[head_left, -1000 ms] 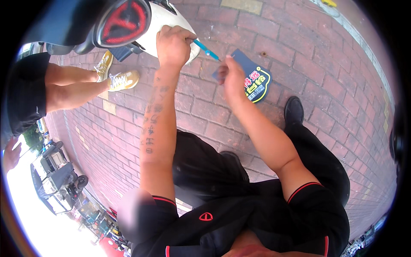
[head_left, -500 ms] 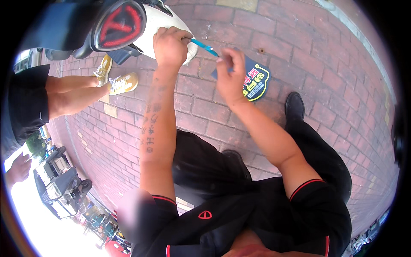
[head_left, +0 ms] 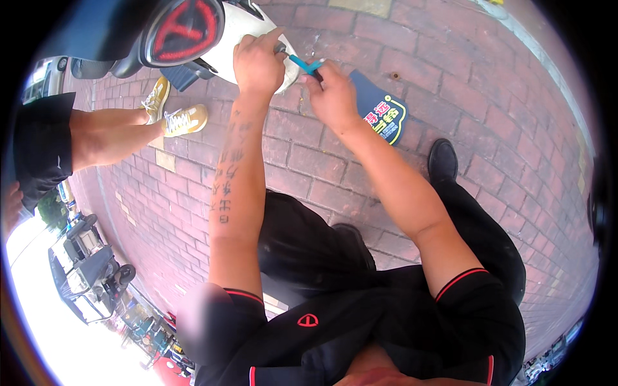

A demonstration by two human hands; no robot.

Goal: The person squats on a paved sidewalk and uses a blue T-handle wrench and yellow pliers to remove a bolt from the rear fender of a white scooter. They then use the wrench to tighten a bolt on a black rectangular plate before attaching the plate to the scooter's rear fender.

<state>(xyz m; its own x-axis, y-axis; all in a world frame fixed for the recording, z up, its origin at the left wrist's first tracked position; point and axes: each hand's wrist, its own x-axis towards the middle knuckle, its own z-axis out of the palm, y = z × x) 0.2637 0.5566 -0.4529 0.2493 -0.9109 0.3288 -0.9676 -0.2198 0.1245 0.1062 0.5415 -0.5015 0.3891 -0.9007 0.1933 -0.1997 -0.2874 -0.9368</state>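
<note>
Teal tool spans the gap between both hands, near the white vehicle panel. Left hand grips a dark piece at its left end — part of the tool or separate, can't tell. Right hand pinches the other end — two-ended hold probably keeps something that slim from swinging. Navy printed card lies flat on brick paving, partly behind the right hand, presumably parked to free both hands.
</note>
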